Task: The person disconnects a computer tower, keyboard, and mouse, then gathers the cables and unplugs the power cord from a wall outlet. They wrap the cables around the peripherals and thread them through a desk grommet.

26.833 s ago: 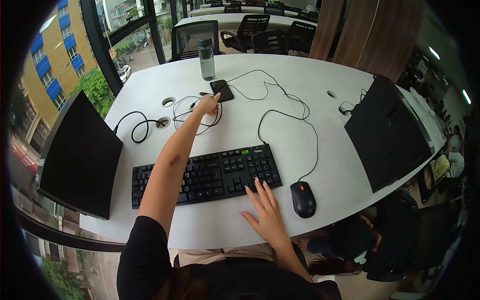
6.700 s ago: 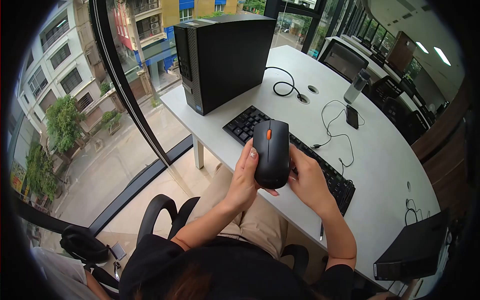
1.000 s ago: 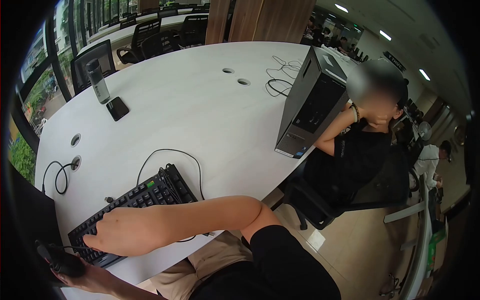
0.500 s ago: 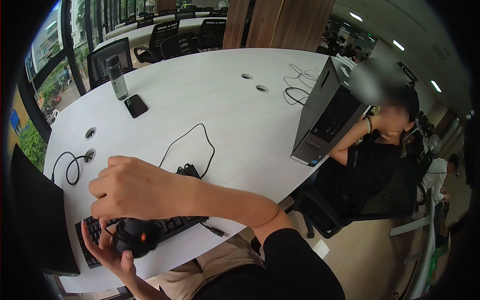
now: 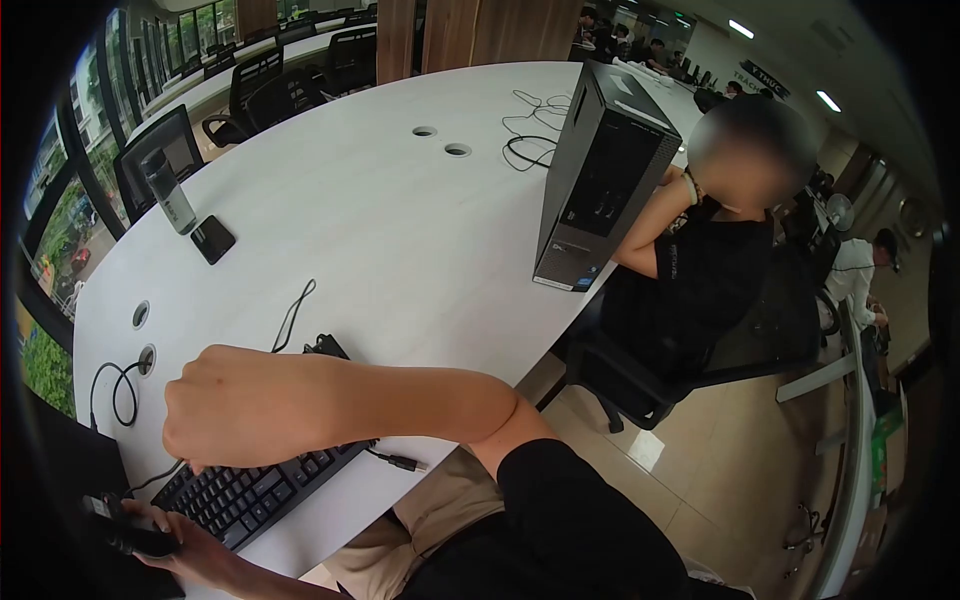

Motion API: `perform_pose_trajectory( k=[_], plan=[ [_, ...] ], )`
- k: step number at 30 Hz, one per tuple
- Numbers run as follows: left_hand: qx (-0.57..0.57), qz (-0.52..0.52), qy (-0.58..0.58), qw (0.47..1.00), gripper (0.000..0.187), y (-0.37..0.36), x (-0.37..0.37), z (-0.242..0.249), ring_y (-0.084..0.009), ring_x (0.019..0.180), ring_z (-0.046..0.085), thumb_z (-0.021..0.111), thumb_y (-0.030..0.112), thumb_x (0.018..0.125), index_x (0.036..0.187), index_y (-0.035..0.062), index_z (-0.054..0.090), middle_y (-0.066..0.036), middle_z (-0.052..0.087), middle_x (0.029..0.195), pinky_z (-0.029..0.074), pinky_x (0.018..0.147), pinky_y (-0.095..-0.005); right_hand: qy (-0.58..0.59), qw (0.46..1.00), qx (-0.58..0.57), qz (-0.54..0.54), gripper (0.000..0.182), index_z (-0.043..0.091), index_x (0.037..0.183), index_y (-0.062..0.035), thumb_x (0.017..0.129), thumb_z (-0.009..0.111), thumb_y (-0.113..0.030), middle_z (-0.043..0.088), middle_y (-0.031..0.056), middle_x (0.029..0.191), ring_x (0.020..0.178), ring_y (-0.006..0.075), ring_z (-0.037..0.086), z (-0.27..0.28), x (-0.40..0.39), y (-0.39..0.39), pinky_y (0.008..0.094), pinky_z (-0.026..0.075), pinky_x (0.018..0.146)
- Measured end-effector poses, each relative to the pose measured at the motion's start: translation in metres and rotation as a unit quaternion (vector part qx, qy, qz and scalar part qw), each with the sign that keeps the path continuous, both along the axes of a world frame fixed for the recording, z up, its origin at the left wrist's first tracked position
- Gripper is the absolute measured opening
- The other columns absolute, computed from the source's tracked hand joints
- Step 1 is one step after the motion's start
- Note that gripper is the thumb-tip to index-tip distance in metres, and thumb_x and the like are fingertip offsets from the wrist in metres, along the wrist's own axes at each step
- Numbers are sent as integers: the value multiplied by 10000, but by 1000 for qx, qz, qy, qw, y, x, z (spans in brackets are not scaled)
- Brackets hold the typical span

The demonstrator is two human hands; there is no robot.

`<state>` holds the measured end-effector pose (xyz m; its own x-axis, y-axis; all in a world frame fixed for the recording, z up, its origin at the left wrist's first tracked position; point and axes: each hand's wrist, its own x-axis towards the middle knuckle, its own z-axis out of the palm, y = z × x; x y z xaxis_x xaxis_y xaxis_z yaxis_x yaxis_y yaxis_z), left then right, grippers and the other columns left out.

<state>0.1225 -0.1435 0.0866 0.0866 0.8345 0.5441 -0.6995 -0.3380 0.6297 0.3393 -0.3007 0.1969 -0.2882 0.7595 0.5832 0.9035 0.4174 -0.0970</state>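
At the lower left, my left hand (image 5: 200,552) is closed around a black computer mouse (image 5: 150,541), left of the keyboard's near end. My right hand (image 5: 235,410) is a closed fist above the far edge of the black keyboard (image 5: 262,492). Its fingertips are mostly hidden beneath it. A thin black mouse cable (image 5: 155,482) runs from under that fist down toward the mouse. My right forearm crosses over the keyboard and partly covers a black bundle (image 5: 326,347) behind it. A USB plug (image 5: 405,462) lies by the keyboard's right end.
A black monitor (image 5: 60,465) stands at the left edge. Farther back on the white table (image 5: 400,250) are a bottle (image 5: 168,195), a phone (image 5: 212,239) and a computer tower (image 5: 600,185) with loose cables beside it. A person (image 5: 715,260) sits right of the tower.
My left hand has moved left with the mouse, away from my right hand, uncovering more keyboard. The cable loop on the table is narrower. The seated person's hand has left their face. My view has shifted.
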Motion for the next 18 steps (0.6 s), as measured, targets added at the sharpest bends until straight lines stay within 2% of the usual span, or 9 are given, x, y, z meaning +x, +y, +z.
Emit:
perform_pose_trajectory(
  k=[2, 4, 5, 8, 10, 12, 14, 15, 18],
  plan=[
    [-39, 218, 81, 972, 478, -4, 11, -5, -145, 834, 585, 425, 247, 976, 1409, 62, 349, -108, 543, 1180, 476, 622, -233, 51, 998, 0, 48, 170, 636, 735, -46, 810, 602, -195, 579, 72, 701, 705, 229, 587, 11, 1, -6, 329, 438, 627],
    [-92, 292, 112, 946, 493, -16, 18, -7, -205, 964, 597, 509, 291, 963, 1366, 25, 408, -112, 514, 1276, 491, 734, -246, 32, 999, -28, 23, 187, 634, 702, -45, 796, 609, -205, 576, 72, 688, 695, 229, 588, 16, -4, -8, 327, 433, 617],
    [-98, 307, 102, 941, 395, -22, 26, -2, -214, 986, 597, 482, 235, 982, 1306, 9, 492, -128, 572, 1217, 490, 776, -267, 22, 999, -42, 11, 196, 633, 685, -45, 788, 613, -210, 574, 72, 681, 690, 230, 588, 16, -6, -9, 327, 430, 612],
    [83, 348, 240, 902, 359, -49, 45, 12, -205, 1001, 593, 437, 194, 999, 1289, -5, 511, -135, 591, 1206, 484, 815, -282, -9, 999, 26, 29, 201, 627, 622, -62, 751, 623, -217, 558, 68, 638, 636, 236, 582, 1, -16, -4, 332, 424, 588],
    [148, 287, 319, 891, 338, -53, 44, 10, -182, 1008, 570, 474, 186, 984, 1219, -41, 560, -132, 596, 1180, 445, 880, -300, -37, 996, 81, 3, 145, 625, 585, -71, 685, 634, -175, 564, 70, 591, 602, 231, 589, -3, -21, -3, 337, 435, 570],
    [254, 117, 362, 889, 432, -19, 17, -30, -172, 992, 562, 564, 243, 936, 1243, -56, 511, -122, 606, 1078, 431, 873, -295, -16, 998, 57, 27, 118, 627, 577, -72, 662, 634, -153, 572, 70, 574, 595, 221, 597, 1, -21, -1, 346, 442, 553],
    [234, 45, 366, 899, 611, -35, 22, -30, -153, 1014, 532, 630, 333, 879, 1290, -68, 420, -111, 570, 1084, 405, 886, -277, 39, 994, 2, 102, 93, 669, 604, -92, 617, 675, -183, 614, 44, 601, 572, 202, 596, 12, -10, 0, 341, 443, 516],
    [287, 37, 335, 897, 720, -44, 29, -27, -155, 1012, 507, 595, 410, 878, 1345, -68, 326, -119, 516, 1199, 394, 903, -282, 89, 984, -22, 152, 96, 680, 612, -99, 604, 687, -195, 621, 36, 608, 563, 201, 591, 13, -4, 1, 339, 440, 508],
    [57, 97, 276, 954, 730, -56, 38, -31, -156, 959, 525, 531, 432, 908, 1385, -62, 284, -125, 516, 1197, 410, 870, -281, 179, 953, -116, 214, 175, 710, 661, -109, 602, 735, -272, 641, 21, 633, 581, 199, 595, 22, 2, 1, 329, 446, 526]
  ],
)
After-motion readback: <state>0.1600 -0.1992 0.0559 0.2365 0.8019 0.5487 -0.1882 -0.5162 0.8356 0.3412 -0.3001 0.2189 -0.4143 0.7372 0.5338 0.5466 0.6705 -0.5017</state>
